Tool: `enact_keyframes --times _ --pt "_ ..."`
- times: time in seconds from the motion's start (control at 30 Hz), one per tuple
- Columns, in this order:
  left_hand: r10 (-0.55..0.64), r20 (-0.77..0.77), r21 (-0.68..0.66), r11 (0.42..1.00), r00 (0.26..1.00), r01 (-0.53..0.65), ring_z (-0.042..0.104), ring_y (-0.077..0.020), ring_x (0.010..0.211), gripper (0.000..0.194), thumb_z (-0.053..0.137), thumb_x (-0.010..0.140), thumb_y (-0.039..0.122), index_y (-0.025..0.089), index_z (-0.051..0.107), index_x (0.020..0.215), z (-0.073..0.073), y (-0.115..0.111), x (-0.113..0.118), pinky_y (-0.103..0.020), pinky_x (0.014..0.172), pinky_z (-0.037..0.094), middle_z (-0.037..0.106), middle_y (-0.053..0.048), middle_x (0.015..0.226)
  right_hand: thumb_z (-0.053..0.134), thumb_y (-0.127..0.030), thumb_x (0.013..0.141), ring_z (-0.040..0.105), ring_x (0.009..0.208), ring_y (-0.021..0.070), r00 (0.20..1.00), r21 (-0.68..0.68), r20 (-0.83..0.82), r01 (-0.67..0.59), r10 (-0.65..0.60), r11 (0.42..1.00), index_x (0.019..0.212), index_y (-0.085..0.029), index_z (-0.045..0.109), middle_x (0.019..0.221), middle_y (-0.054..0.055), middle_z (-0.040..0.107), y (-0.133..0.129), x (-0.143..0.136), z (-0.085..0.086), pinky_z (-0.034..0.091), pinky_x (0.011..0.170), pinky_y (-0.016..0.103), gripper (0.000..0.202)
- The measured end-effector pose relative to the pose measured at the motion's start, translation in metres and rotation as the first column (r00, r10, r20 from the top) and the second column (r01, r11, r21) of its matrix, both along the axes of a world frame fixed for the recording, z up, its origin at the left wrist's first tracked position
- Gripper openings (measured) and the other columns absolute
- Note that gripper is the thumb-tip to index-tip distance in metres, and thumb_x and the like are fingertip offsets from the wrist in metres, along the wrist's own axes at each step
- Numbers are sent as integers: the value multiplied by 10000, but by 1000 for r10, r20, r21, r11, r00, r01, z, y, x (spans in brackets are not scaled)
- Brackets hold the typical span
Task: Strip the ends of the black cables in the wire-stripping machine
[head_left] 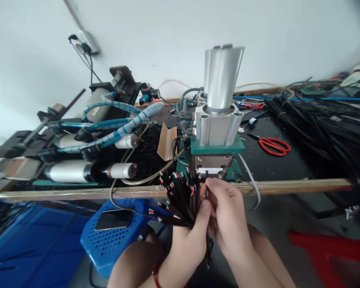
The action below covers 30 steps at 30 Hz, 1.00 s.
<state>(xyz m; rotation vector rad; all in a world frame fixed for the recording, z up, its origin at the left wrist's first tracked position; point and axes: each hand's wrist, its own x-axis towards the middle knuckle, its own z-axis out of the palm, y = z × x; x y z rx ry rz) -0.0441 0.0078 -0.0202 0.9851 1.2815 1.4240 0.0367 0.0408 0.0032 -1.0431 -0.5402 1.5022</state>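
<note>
A fan of black cables [180,200] spreads up and left from my left hand [193,240], whose fingers wrap round the bunch. Their tips show small red, white and green wire ends. Close beside it, my right hand [228,208] pinches a single black cable [207,193] between thumb and forefinger. That cable points up at the slot in the front of a pneumatic press [217,120], a silver cylinder on a green plate. Both hands are just in front of the table edge, over my lap.
Red-handled scissors [274,146] and a heap of black cables [315,136] lie on the right. Cylinders with blue hoses [123,130] fill the left. A phone [113,220] rests on a blue stool [103,248]. The wooden table edge [78,194] runs across the front.
</note>
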Motion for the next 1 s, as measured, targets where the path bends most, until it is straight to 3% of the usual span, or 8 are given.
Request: enact_keyframes --times 0.07,0.2,0.4,0.63,0.77,0.9,1.0 --pt "33 30 -1 999 999 -33 815 -331 1140 380 886 850 545 220 872 1045 3 1 2 -407 1006 674 868 -99 1078 809 -548 789 234 327 74 1000 4 6 13 -13 1000 609 -223 603 423 -102 325 0 -1 -1 208 260 184 425" --pt "-5 17 16 1000 1000 5 768 -362 1272 418 855 874 586 220 871 1076 3 1 1 -459 1131 609 856 -121 1201 818 -546 788 251 354 75 1000 23 2 30 -30 999 619 -214 619 437 -84 378 1 -2 -4 204 293 191 423" --pt "-38 -16 15 999 999 38 757 -362 1296 497 795 914 655 223 873 1148 -4 1 -4 -462 1146 600 848 -128 1251 859 -532 758 223 393 70 999 45 -23 47 -46 998 588 -206 603 455 -87 355 2 -4 -7 187 335 194 448" --pt "36 -104 -13 999 994 -38 733 -382 1332 400 798 917 591 241 890 1089 -13 -13 -9 -512 1223 532 844 -125 1260 773 -464 904 338 455 103 995 271 86 19 -43 962 591 -187 683 521 -25 483 -8 -5 -17 240 395 228 428" --pt "131 -256 -48 988 958 -148 736 -399 1311 268 804 914 510 285 903 1022 -21 -33 -20 -561 1276 462 867 -105 1142 696 -400 987 460 471 128 959 456 274 -60 -76 888 614 -195 731 524 -1 565 -19 -3 -21 306 433 239 427" --pt "192 -438 15 978 878 -206 738 -380 1301 198 802 924 477 312 897 974 -31 -47 -30 -537 1215 544 875 -73 1046 629 -286 1037 546 474 120 914 657 369 -127 -170 743 668 -202 748 542 -13 623 -24 -2 -26 397 489 224 396" --pt "239 -471 111 971 849 -211 770 -355 1224 214 767 970 478 309 891 1011 -38 -51 -35 -523 1135 614 868 -63 1040 593 -232 1053 610 522 123 888 703 409 -159 -211 693 690 -201 723 587 -11 651 -25 -3 -24 433 525 217 387"
